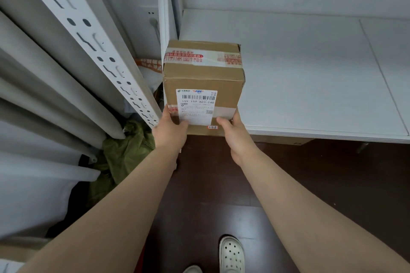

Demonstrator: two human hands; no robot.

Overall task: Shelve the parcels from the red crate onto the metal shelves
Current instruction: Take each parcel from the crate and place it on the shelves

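EMS, 159-A03-140 on white label (196, 106) of parcel (221, 80), small sticker (212, 127) perhaps 3-3-1

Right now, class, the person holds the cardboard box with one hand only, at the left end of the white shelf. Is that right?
No. The head view shows two hands: the left hand and the right hand both grip the cardboard box at the left end of the white shelf.

Brown cardboard parcel (203, 77), white barcode label (195, 106), red-printed white tape (202, 58). White metal shelf (310, 73). Dark red-brown floor (310, 173). Olive-green cloth (128, 150).
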